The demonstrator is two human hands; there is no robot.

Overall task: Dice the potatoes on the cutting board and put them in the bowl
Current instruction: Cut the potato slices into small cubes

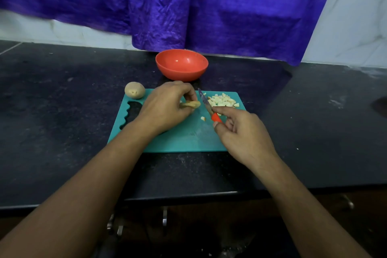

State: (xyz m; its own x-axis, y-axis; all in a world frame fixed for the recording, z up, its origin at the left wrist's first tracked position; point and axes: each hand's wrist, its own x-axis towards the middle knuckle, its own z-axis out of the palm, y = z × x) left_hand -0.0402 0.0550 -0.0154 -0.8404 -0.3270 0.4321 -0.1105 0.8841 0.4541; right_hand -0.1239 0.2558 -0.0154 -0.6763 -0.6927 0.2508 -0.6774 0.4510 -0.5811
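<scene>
Potato piece [191,104] pinched in your left grip [165,107], knife [206,102] grasped by your right grip [243,134]; dice [223,100] piled, bowl [181,74] empty, whole potato [134,89] uncut.

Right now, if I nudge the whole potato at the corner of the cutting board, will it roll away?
Probably: the whole potato looks rounded and unpeeled, so a push may roll it off the cutting board onto the counter. It seems firm and solid, likely heavy for its size.

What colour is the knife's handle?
Red, seen in the head view: the knife handle, held by the right hand.
</scene>
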